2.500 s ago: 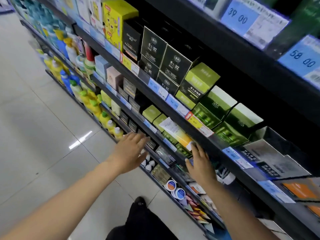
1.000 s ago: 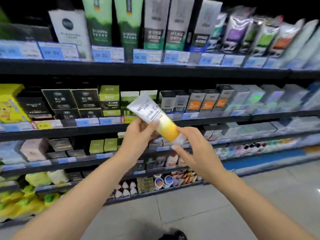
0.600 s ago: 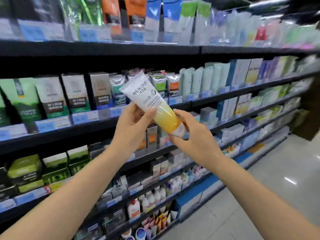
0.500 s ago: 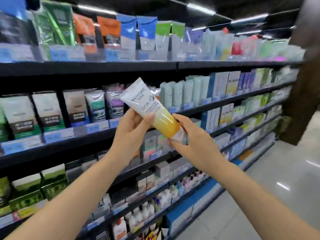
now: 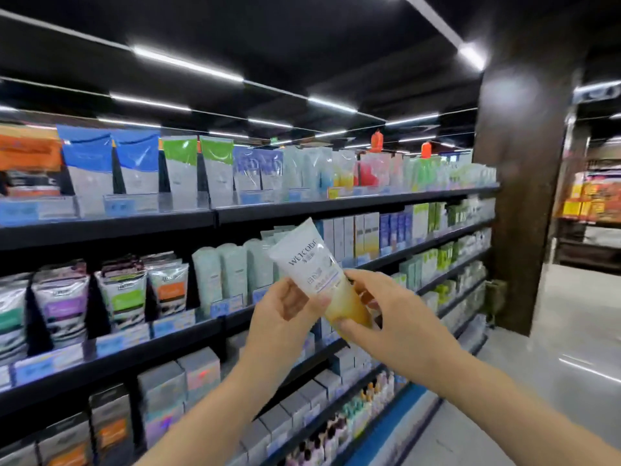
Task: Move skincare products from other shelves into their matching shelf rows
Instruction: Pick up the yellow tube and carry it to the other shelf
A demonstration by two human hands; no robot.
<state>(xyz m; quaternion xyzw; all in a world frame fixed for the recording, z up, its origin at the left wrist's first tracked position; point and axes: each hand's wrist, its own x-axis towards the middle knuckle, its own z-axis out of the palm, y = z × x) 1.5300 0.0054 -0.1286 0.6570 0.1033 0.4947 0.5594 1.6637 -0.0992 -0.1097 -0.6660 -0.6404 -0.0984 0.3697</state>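
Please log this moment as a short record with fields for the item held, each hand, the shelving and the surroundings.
item held: white-to-yellow tube, tilted, crimped end up-left, off the shelves
left hand: grips the tube's white upper half
right hand: holds the tube's yellow lower end
shelving: black rows with blue price labels; pouches on top, tubes and boxes below
surroundings: dark pillar at the aisle's end, grey floor
placement: not yet done

From my remote feed I count two hands, the left hand point(image 5: 282, 317) and the right hand point(image 5: 400, 327), and one white-and-yellow tube point(image 5: 322, 277) between them. I count two blue-topped pouches point(image 5: 88, 163) and two green-topped pouches point(image 5: 181, 163) on the top shelf point(image 5: 336, 205). Farther stock blurs beyond counting.
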